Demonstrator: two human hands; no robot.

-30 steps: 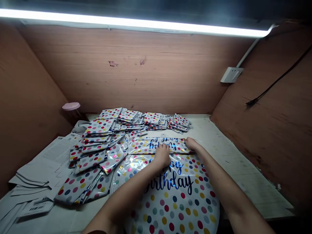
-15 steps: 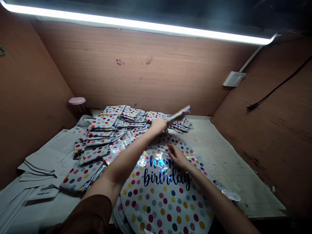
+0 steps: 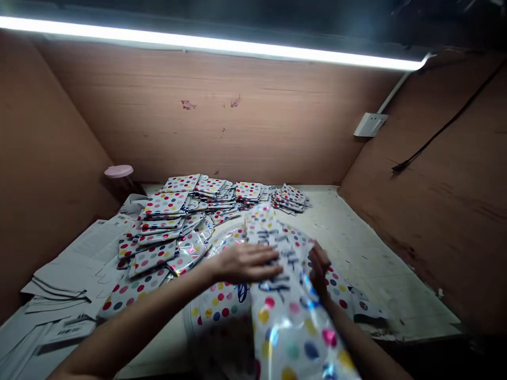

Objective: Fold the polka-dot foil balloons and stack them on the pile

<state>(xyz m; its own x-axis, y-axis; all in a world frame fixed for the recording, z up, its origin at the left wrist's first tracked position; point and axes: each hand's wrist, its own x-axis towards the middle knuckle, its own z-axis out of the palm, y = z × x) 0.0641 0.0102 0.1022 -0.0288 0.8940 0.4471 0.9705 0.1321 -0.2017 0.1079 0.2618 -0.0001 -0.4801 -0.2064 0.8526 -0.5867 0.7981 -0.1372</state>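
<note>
One long folded strip of dotted foil (image 3: 291, 316) runs from the near edge up to the middle of the worktop (image 3: 356, 232), blurred, dark lettering along it. Beneath it lie flat dotted foil sheets (image 3: 225, 303), rounded at the edge, too overlapped to count. Two hands work the strip: the left hand (image 3: 247, 263) lies palm down across it, fingers nearly straight and closed around nothing; the right hand (image 3: 319, 264) is at its right edge, fingers curled, though I cannot tell whether they pinch it. On the left is one spread of white papers (image 3: 75, 258), sheets uncountable. Beyond, folded dotted packets (image 3: 164, 203) stand in several overlapping stacks, one set apart at the right end. Farther back are one pink-lidded jar (image 3: 119, 171) and one switch plate (image 3: 370, 125).
</note>
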